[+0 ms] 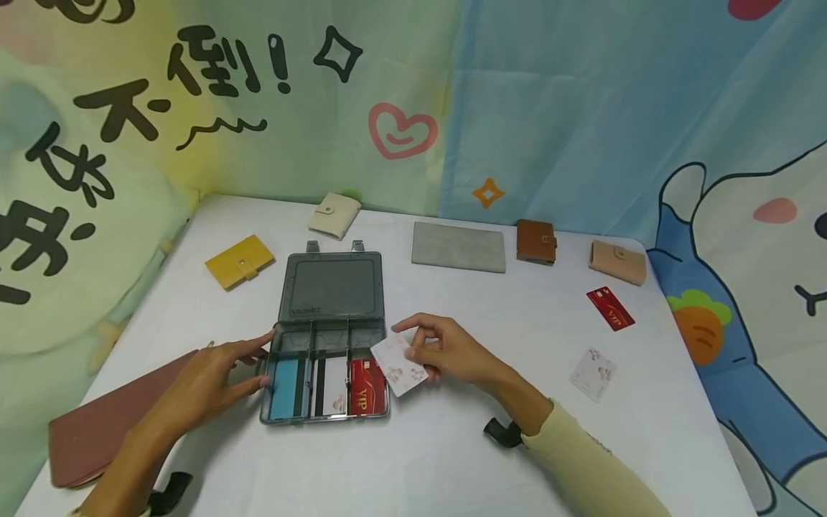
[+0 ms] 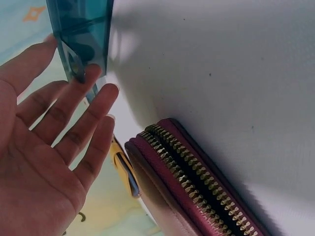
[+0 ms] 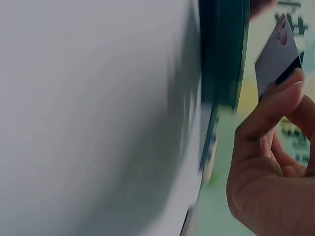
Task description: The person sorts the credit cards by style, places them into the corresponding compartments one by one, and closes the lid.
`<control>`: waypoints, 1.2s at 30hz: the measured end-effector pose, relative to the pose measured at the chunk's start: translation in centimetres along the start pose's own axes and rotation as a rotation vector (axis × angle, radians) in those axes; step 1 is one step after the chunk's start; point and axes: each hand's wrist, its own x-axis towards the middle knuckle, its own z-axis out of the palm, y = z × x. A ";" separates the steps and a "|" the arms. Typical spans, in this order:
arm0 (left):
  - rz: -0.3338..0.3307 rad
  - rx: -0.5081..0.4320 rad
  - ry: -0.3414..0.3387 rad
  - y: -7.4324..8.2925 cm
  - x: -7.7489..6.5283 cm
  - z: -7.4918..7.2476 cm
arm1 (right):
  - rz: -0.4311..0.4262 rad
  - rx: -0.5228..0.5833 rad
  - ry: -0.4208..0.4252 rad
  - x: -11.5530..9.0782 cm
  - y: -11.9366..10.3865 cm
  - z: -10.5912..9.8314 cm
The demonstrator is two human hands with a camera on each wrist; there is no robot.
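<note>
A grey translucent plastic case (image 1: 331,334) lies with its lid (image 1: 332,283) raised back. In its front compartments, from left to right, are a blue card (image 1: 283,391), a white card with a dark stripe (image 1: 334,391) and a red VIP card (image 1: 368,388). My left hand (image 1: 209,380) rests its thumb and fingertips at the case's left side, its fingers (image 2: 81,125) loosely extended in the left wrist view. Between thumb and fingers, my right hand (image 1: 455,352) pinches a white flowered card (image 1: 390,362), tilted over the case's right edge. A black stripe crosses this card (image 3: 273,64) in the right wrist view.
A maroon zip wallet (image 1: 110,424) lies by my left forearm. Along the back are yellow (image 1: 235,262), cream (image 1: 336,214), grey (image 1: 459,248), brown (image 1: 535,242) and beige (image 1: 617,262) wallets. Another red card (image 1: 610,309) and a pale flowered card (image 1: 593,373) lie at right.
</note>
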 end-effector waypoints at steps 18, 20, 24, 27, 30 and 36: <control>0.027 -0.012 0.022 0.0 0.1 -0.1 | -0.038 -0.201 0.010 2.6 -2.0 6.6; 0.028 -0.008 0.022 0.0 0.1 -0.1 | -0.060 -0.194 -0.012 2.3 -1.8 6.1; 0.034 -0.010 0.022 0.0 0.2 0.0 | -0.079 -0.218 -0.021 0.9 -1.2 4.6; 0.035 -0.007 0.022 0.1 0.2 0.0 | -0.062 -0.248 0.005 -0.6 -0.6 2.8; 0.032 -0.001 0.024 0.1 0.2 0.1 | -0.049 -0.280 0.040 -2.4 0.1 0.5; 0.031 0.001 0.016 0.2 0.0 0.0 | -0.010 -0.338 0.116 -6.1 2.0 -4.5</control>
